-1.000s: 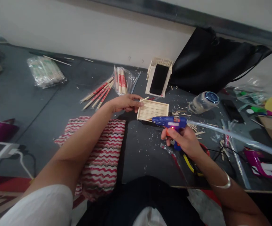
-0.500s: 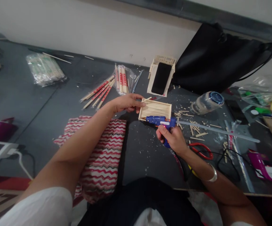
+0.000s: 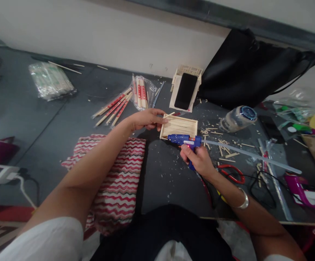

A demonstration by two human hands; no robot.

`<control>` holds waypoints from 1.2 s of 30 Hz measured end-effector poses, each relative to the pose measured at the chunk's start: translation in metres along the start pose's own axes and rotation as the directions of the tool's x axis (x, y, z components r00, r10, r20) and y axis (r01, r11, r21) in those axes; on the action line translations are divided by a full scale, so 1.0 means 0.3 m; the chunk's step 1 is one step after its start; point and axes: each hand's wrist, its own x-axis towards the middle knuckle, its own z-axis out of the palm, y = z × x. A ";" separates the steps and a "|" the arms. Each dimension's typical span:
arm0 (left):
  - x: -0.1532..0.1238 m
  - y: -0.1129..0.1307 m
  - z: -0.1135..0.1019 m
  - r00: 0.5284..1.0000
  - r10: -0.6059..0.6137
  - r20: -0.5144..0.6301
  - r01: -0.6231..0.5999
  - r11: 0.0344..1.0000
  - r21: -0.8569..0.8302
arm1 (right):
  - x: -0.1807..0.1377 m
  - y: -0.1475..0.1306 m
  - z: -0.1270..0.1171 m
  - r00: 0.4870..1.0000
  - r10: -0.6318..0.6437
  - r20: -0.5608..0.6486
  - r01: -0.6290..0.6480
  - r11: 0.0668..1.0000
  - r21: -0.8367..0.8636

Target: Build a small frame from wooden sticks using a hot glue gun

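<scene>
My right hand (image 3: 197,158) is closed round the handle of a blue hot glue gun (image 3: 179,139), a long clear glue stick (image 3: 244,152) jutting from its back. The gun's nozzle lies at the near left corner of a shallow tray made of pale wooden sticks (image 3: 181,125). At the tray's far left corner, my left hand (image 3: 150,119) grips its edge between thumb and fingers. A short loose stick (image 3: 170,115) sticks out by the left thumb; whether the thumb pinches it I cannot tell.
Cut stick pieces (image 3: 225,148), red-handled pliers (image 3: 232,174) and a clear jar (image 3: 237,119) lie to the right. Wrapped chopsticks (image 3: 115,107), a phone (image 3: 186,91) on a stick-built stand and a black bag (image 3: 250,69) are behind. A striped cloth (image 3: 119,181) lies nearer.
Both hands, the tray and the glue gun stay nearly in place. The whole view has shifted slightly, and the gun's nozzle remains at the tray's near left corner.
</scene>
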 end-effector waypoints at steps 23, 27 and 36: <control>0.002 0.001 0.004 1.000 -0.013 -0.017 0.013 1.000 -0.027 | 0.000 0.014 0.014 0.999 0.005 -0.050 -0.005 1.000 -0.009; 0.002 -0.001 -0.001 1.000 -0.006 0.002 0.006 1.000 -0.018 | 0.001 0.013 0.012 0.999 0.005 -0.053 -0.005 1.000 -0.009; 0.005 -0.001 0.002 1.000 -0.008 -0.015 0.008 1.000 -0.017 | -0.016 -0.028 -0.016 0.998 0.058 0.014 -0.059 0.997 0.053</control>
